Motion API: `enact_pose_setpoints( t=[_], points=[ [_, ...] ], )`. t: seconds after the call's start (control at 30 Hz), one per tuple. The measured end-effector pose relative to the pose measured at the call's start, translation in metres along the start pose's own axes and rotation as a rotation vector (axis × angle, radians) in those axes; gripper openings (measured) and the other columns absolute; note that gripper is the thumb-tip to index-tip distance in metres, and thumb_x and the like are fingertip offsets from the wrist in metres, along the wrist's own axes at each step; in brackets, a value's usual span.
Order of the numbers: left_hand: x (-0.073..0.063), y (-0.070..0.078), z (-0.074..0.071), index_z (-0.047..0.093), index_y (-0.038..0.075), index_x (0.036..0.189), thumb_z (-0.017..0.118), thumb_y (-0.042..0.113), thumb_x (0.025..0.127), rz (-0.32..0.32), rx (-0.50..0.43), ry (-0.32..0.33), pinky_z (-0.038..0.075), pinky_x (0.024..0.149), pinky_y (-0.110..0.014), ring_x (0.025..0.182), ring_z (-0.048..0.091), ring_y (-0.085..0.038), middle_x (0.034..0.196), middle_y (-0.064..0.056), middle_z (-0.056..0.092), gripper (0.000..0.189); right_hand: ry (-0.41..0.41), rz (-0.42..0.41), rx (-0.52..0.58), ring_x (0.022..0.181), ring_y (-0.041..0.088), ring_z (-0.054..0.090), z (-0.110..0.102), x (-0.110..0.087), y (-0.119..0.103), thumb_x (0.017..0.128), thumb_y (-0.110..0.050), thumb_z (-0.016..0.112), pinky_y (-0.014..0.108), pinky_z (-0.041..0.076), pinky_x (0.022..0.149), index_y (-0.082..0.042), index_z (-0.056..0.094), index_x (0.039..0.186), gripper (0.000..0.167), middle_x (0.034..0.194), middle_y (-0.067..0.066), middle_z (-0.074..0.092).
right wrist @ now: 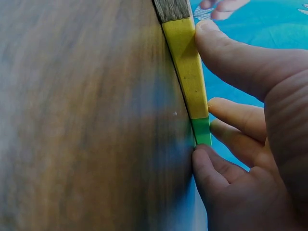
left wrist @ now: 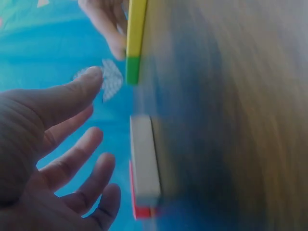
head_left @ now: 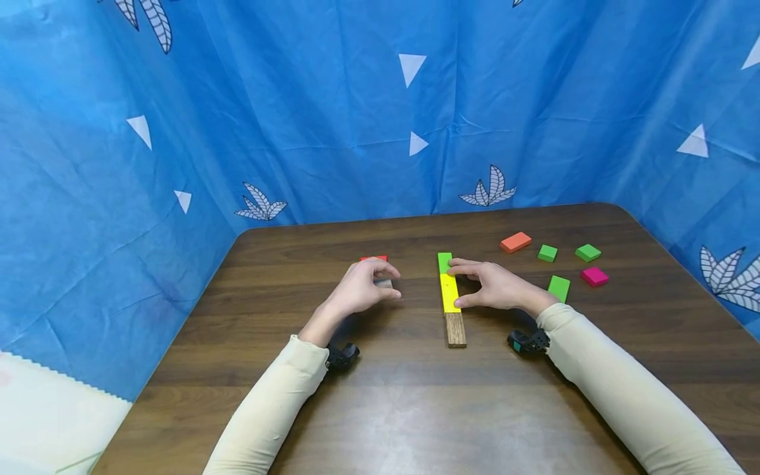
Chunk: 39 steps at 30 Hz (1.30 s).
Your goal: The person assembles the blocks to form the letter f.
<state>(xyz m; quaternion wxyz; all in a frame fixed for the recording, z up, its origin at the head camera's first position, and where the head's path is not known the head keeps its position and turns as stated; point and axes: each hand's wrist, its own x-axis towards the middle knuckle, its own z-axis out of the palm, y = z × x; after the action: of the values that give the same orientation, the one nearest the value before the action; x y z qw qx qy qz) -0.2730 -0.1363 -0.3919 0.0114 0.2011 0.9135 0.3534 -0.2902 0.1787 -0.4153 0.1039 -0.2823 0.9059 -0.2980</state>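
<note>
A straight row lies on the table: a green block [head_left: 444,262] at the far end, a yellow block [head_left: 449,293] in the middle and a brown wood-grain block [head_left: 456,330] nearest me. My right hand [head_left: 495,285] rests along the row's right side, thumb against the yellow block [right wrist: 185,72] and fingertips by the green block [right wrist: 202,131]. My left hand [head_left: 363,289] hovers with fingers loosely bent and holds nothing. Beside it lie a pale grey block [left wrist: 144,159] and a red block [left wrist: 139,211], both partly hidden by the hand in the head view.
Right of my right hand lie an orange block [head_left: 515,242], two small green blocks [head_left: 547,253], a magenta block [head_left: 595,276] and another green block [head_left: 559,288], partly covered by the wrist. A blue curtain [head_left: 356,132] hangs behind the wooden table [head_left: 392,409].
</note>
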Motion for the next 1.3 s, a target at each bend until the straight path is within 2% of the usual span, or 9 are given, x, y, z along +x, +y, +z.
enact_pose_setpoints(
  t=[0.17,0.4,0.7,0.9,1.3],
  points=[
    [-0.003,-0.013,-0.006,0.077,0.015,0.118,0.090,0.019,0.080,-0.078,0.038,-0.013,0.053,0.096,-0.040,0.112,0.068,-0.023,0.119,-0.003,0.073,0.040,0.002,-0.008,-0.001,0.147,0.041,0.043,0.001,0.000,0.000,0.085,-0.039,0.085,0.057,0.043,0.114,-0.011,0.056,0.149,0.075,0.166,0.014,0.037],
    [-0.004,-0.020,-0.008,0.075,0.018,0.124,0.090,0.020,0.079,-0.157,0.065,-0.064,0.052,0.085,-0.034,0.103,0.065,-0.021,0.119,-0.003,0.073,0.047,-0.002,-0.002,0.020,0.149,0.041,0.040,0.000,-0.001,0.000,0.085,-0.038,0.085,0.057,0.042,0.115,-0.011,0.055,0.150,0.076,0.166,0.014,0.035],
    [-0.001,-0.027,-0.007,0.080,0.018,0.111,0.091,0.023,0.079,-0.217,0.117,-0.030,0.049,0.075,-0.030,0.086,0.061,-0.016,0.099,-0.001,0.074,0.034,-0.003,-0.007,0.026,0.150,0.040,0.039,0.000,-0.001,0.001,0.086,-0.037,0.084,0.058,0.041,0.115,-0.011,0.054,0.150,0.076,0.167,0.013,0.035],
    [0.000,-0.024,-0.005,0.081,0.020,0.105,0.090,0.022,0.080,-0.211,0.124,-0.027,0.049,0.075,-0.029,0.083,0.061,-0.015,0.094,0.003,0.075,0.027,-0.007,-0.009,0.024,0.150,0.040,0.039,-0.001,-0.001,-0.001,0.086,-0.037,0.084,0.057,0.040,0.116,-0.011,0.054,0.150,0.075,0.167,0.013,0.035],
    [0.015,-0.006,0.011,0.081,0.020,0.110,0.089,0.021,0.081,-0.160,0.077,-0.038,0.053,0.079,-0.030,0.087,0.065,-0.013,0.101,0.002,0.077,0.031,-0.018,0.001,0.021,0.151,0.041,0.037,0.000,0.001,-0.001,0.085,-0.040,0.084,0.057,0.038,0.117,-0.011,0.054,0.151,0.078,0.167,0.014,0.034]
  ],
)
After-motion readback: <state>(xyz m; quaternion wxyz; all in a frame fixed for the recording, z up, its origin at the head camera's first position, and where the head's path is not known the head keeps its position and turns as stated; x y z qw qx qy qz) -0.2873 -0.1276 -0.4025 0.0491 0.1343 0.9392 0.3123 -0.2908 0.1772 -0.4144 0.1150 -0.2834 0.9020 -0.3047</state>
